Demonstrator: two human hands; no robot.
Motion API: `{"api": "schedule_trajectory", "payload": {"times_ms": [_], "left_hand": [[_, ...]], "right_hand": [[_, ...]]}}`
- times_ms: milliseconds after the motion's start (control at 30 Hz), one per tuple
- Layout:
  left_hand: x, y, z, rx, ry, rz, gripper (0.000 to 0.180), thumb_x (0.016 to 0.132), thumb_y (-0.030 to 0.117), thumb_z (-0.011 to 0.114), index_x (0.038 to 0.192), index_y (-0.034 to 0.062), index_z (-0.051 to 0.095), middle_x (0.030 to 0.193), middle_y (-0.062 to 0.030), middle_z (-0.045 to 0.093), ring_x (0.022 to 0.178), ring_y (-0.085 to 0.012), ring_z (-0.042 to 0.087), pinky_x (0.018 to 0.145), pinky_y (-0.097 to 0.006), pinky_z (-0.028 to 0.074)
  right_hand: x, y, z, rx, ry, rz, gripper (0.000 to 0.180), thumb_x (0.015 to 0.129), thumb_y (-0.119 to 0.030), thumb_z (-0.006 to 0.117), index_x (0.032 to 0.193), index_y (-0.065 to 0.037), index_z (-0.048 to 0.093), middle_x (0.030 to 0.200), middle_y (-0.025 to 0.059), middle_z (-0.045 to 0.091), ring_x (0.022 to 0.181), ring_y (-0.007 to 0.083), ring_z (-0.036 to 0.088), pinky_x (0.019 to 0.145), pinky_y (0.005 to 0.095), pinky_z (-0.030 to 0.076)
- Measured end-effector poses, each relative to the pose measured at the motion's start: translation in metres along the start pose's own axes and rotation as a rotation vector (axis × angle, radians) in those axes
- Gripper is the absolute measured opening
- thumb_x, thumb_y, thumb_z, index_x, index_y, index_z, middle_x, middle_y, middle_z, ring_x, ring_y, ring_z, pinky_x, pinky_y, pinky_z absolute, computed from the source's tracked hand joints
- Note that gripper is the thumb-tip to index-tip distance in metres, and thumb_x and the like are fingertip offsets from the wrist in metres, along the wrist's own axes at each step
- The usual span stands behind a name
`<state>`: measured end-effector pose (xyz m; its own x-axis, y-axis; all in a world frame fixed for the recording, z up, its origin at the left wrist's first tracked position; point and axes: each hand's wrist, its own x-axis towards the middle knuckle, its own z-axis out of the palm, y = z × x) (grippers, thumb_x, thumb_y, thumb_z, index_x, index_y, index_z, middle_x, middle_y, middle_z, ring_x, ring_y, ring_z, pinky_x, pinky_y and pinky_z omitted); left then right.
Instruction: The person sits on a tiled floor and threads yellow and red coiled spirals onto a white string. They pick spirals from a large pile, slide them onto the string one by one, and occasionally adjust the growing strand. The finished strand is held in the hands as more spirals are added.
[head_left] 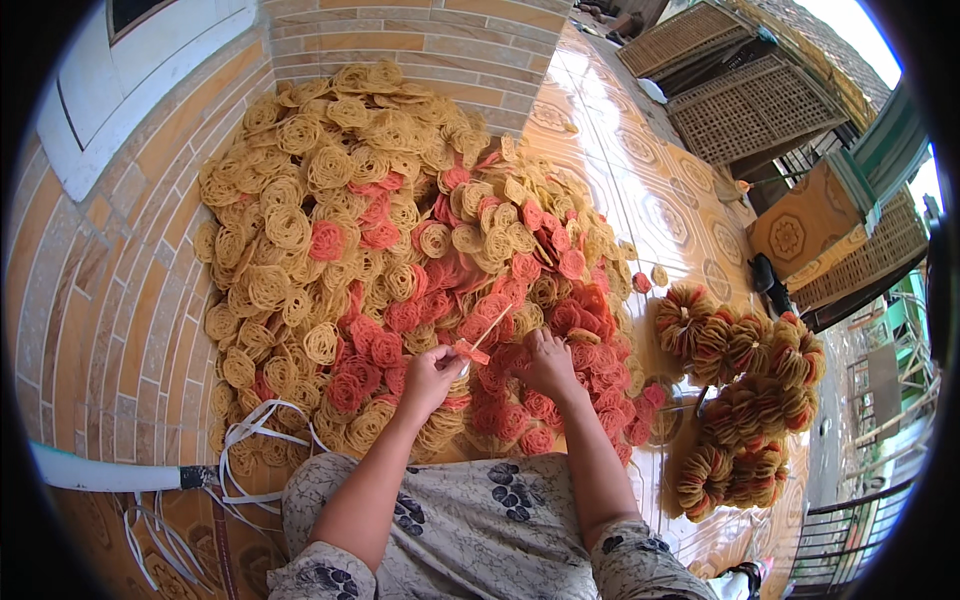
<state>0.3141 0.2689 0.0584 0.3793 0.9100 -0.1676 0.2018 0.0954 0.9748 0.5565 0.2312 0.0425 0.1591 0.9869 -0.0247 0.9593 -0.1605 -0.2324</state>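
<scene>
Left hand (430, 380) is pinching a thin stick (492, 326) with a red lacy disc (471, 351) right by the fingertips — tilted up and away, probably to keep the tip clear. Right hand (549, 364) is down at the red discs (612, 388), can't tell if it's gripping any. The heap (268, 290) sits against the lap (450, 505), I guess for easy reach — bundled rings (750, 343) lie apart, off right.
</scene>
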Motion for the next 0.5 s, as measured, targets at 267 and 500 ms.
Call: {"api": "schedule_trajectory", "payload": {"times_ms": [267,500], "left_hand": [[0.009,-0.017,0.0,0.213,0.116,0.243,0.02,0.087,0.012,0.069,0.105,0.0017,0.069,0.089,-0.0048,0.071,0.081,-0.0104,0.064,0.076,-0.026,0.049],[0.003,-0.006,-0.016,0.172,-0.209,-0.099,0.019,0.088,0.015,0.068,0.102,0.0014,0.069,0.088,-0.0045,0.071,0.079,-0.0123,0.066,0.072,-0.027,0.049]], "right_hand": [[-0.003,-0.006,-0.005,0.031,-0.022,0.017,0.036,0.072,-0.026,0.076,0.095,-0.006,0.058,0.099,0.0142,0.059,0.101,0.0332,0.056,0.087,0.044,0.046],[0.0,0.005,-0.014,0.506,-0.225,0.136,0.028,0.077,-0.016,0.076,0.094,-0.001,0.059,0.084,0.0102,0.066,0.081,0.0221,0.063,0.075,0.0339,0.05]]}}
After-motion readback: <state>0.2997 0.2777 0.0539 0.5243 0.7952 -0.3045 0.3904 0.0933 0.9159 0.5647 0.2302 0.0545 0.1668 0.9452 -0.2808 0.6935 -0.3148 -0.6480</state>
